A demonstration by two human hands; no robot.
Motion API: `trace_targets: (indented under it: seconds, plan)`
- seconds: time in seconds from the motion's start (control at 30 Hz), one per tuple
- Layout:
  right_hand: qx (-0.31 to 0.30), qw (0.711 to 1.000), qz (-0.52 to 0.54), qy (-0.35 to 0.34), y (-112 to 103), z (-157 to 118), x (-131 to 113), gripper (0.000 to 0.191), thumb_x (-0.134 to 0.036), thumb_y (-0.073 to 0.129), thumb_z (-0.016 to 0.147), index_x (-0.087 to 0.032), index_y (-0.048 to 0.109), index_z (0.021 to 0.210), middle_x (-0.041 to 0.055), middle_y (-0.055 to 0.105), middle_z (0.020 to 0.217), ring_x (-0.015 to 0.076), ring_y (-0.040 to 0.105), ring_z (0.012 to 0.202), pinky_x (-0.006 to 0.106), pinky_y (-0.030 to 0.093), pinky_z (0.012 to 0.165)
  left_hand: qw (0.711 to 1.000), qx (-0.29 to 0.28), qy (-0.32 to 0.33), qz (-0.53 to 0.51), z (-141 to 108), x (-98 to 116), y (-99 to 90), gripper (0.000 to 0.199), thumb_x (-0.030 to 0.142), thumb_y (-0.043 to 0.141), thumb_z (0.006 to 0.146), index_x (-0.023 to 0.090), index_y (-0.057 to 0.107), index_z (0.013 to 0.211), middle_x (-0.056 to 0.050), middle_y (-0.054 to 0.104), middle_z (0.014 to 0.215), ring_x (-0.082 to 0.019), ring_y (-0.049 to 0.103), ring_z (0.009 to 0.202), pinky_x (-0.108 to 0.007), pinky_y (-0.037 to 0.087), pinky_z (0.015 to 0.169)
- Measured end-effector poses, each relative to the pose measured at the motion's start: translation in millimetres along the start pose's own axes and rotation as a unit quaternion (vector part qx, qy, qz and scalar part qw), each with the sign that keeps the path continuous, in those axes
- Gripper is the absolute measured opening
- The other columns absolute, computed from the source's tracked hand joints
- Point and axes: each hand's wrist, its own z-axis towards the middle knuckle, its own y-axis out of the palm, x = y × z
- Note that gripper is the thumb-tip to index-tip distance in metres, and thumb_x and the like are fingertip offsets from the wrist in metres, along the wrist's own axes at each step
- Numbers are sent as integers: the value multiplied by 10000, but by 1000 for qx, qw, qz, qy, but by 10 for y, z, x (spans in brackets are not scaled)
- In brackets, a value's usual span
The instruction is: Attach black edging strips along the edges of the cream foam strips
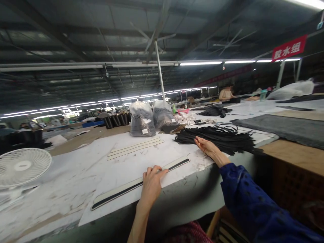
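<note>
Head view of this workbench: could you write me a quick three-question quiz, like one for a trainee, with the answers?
1. True or false: the right hand rests on the white desk fan.
2. Which lies under the left hand?
A) a red banner
B) a long pale strip with a black band
C) a grey cloth
3. Fill in: beyond the hands, ___ filled plastic bags with printed lettering stand side by side.

Key: 1. False, it is at the bundle of black strips. 2. B. 3. Two.
</note>
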Motion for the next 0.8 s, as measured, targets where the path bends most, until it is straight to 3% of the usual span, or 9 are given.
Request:
trace_targets:
  seconds: [0.17,0.23,0.4,0.5,0.63,0.7,0.8]
  plan:
    - [32,998,-42,-40,5,101,48,89,-134,683,679,-182,621,721,-8,567,653,86,473,496,197,387,370,1000,1,-2,-2,17,-5,-5,657,-23,305,770,410,589,1176,1,569,1208,-215,442,1026,-356,340,837]
    - [39,996,-67,-54,41,99,94,159,-151,717,628,-175,649,770,-14,593,682,79,461,497,196,379,386,1000,-2,-2,-4,22,-18,4,659,-20,302,771,408,583,1187,3,570,1216,-215,446,1033,-359,342,841]
    - [-28,967,-199,-160,130,99,196,307,-108,766,503,-186,678,787,42,666,1041,164,614,876,281,499,766,999,2,9,-35,12,-51,14,624,42,277,831,374,465,1324,-14,590,1201,-214,456,1034,-355,357,849]
    - [-47,987,-88,-122,137,140,180,290,-215,757,604,-209,663,878,46,678,1001,188,626,980,318,486,861,997,16,16,-80,-6,-58,12,578,86,266,859,317,418,1366,-17,616,1151,-207,465,1007,-348,366,858]
    - [-34,995,58,-71,127,205,90,227,-396,653,745,-243,612,909,51,669,1018,203,627,1016,338,529,803,991,28,35,-123,-14,-77,26,562,96,271,851,284,437,1354,-9,633,1137,-201,481,1012,-346,370,880]
    - [-17,997,27,-75,140,230,64,199,-410,602,776,-245,598,887,51,671,983,193,635,970,307,533,717,990,27,41,-133,-10,-101,50,556,107,268,850,278,445,1348,-9,639,1136,-204,492,1020,-350,380,879]
    - [33,994,-47,-96,165,280,81,140,-336,614,739,-241,595,840,27,670,850,164,624,734,257,457,522,988,36,44,-141,12,-162,111,523,161,258,868,265,456,1341,-15,648,1131,-216,508,1012,-370,397,873]
